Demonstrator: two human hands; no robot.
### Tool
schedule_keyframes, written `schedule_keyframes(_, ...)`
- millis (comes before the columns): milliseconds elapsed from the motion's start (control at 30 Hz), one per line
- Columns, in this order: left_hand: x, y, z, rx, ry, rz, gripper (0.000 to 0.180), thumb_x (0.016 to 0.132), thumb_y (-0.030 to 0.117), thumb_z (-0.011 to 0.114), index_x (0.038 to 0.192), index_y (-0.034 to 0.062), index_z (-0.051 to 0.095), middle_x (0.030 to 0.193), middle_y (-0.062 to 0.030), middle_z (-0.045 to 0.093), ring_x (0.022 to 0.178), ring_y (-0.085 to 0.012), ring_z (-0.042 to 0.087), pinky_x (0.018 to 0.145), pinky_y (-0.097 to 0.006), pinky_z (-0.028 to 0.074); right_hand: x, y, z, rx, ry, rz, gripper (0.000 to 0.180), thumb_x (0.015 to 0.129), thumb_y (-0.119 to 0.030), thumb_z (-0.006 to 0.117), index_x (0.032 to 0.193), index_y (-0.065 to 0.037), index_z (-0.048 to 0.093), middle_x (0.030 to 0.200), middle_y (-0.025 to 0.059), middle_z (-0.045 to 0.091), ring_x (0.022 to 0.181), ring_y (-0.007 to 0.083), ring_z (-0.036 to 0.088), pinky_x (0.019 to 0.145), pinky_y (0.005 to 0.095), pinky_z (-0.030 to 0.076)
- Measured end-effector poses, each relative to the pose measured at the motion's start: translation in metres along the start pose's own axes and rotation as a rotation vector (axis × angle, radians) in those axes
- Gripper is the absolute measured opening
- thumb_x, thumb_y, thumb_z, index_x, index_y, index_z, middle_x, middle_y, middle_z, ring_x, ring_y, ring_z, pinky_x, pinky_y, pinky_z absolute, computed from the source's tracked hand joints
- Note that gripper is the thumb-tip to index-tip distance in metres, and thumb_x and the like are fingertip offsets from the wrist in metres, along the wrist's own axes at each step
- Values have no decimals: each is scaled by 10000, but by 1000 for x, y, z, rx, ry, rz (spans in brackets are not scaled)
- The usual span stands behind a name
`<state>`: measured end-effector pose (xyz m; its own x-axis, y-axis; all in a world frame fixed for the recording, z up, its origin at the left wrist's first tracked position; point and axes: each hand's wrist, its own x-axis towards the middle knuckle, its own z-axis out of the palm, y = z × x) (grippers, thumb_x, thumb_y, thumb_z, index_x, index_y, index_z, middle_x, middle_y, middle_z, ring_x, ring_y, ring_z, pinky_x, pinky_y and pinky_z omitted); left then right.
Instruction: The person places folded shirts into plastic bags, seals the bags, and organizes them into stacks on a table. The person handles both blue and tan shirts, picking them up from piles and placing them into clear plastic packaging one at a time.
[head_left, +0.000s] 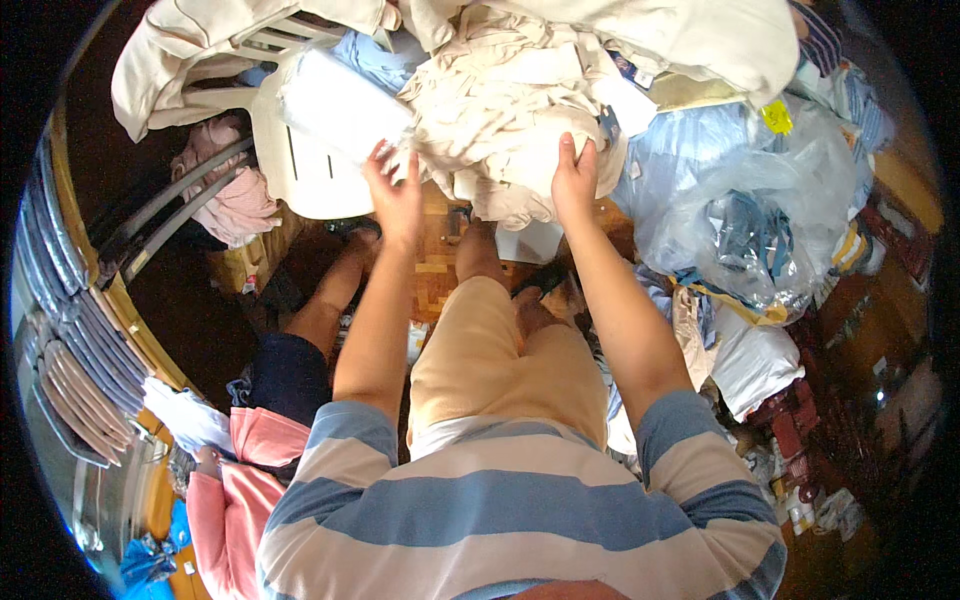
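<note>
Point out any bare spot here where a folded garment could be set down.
Little is free. Bare wood floor shows only in a narrow strip between the white plastic chair and the clear plastic bags. The cream fabric pile under the left hand and right hand is crowded.

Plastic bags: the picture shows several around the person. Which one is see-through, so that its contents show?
The big clear bag to the right of the right hand: blue cloth shows through it. The white bags, at the left hand and lower right, hide their contents.
</note>
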<state>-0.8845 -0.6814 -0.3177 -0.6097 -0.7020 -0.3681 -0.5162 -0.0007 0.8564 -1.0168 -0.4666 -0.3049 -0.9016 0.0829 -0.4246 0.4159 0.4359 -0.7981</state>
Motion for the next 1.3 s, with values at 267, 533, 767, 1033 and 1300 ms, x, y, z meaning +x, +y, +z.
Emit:
schedule_keyframes(267,-33,118,53,466,-337,575,679,848,121,761,1443,71,437,1509,-198,412,1350,-396,432,1127,-455,362,-65,-129,-117,166,-76,-331,249,1044,-203,519,1166,15,514,1054,123,616,994,194,590,893,353,476)
schedule_keyframes(533,-84,212,27,0,-87,661,133,977,44,574,1073,-3,653,968,-131,667,899,-224,621,849,-310,486,-147,-198,-251,586,131,-303,258,1037,-227,579,1167,-12,521,1070,50,622,965,103,568,868,268,468)
schedule_keyframes(767,-197,315,-22,5,174,819,173,1037,113,531,1101,-20,621,919,-47,620,790,-110,530,708,-256,453,-245,-223,-385,605,113,-353,219,958,-87,677,1120,-23,545,1018,84,668,887,94,604,803,237,492)
schedule_keyframes(1033,-265,350,-15,-39,555,1279,186,976,77,572,1087,-61,513,850,-75,493,750,-201,433,688,-331,393,-344,-246,-483,229,157,-891,258,902,-82,722,1126,-17,611,975,9,641,990,100,582,880,241,454)
schedule_keyframes(1300,-447,208,77,-878,-1230,-522,928,932,782,354,1475,30,342,1373,-218,520,1046,-297,650,839,-402,565,-390,-234,-530,211,-122,-649,155,994,-98,607,1141,-61,575,983,-14,589,925,53,555,799,203,458)
